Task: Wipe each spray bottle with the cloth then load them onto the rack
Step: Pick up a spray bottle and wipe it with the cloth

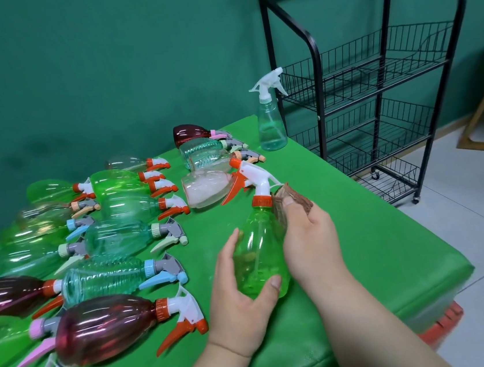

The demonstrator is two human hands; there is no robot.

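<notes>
left hand (pixel 241 298) is cupping the lower body of a translucent bright-green plastic spray bottle (pixel 258 260) with a white trigger head and orange collar, fingers curling round its far side and thumb lying across the near base. right hand (pixel 310 242) is pinching a small brown cloth (pixel 292 203) between thumb and curled fingers, pressing it against the bottle's shoulder just below the collar. the bottle is tilting away from the person, nozzle pointing toward the far left, above the bright-green padded table cover (pixel 362 245). many coloured plastic spray bottles are lying on their sides in rows across the left of the table, a dark-red one (pixel 106 328) nearest. a clear pale-teal spray bottle (pixel 269 119) is standing upright at the far corner. a black wire tiered rack (pixel 373 77) on castors is standing just beyond, against the teal wall (pixel 100 63), on a grey tiled floor (pixel 479 216).
</notes>
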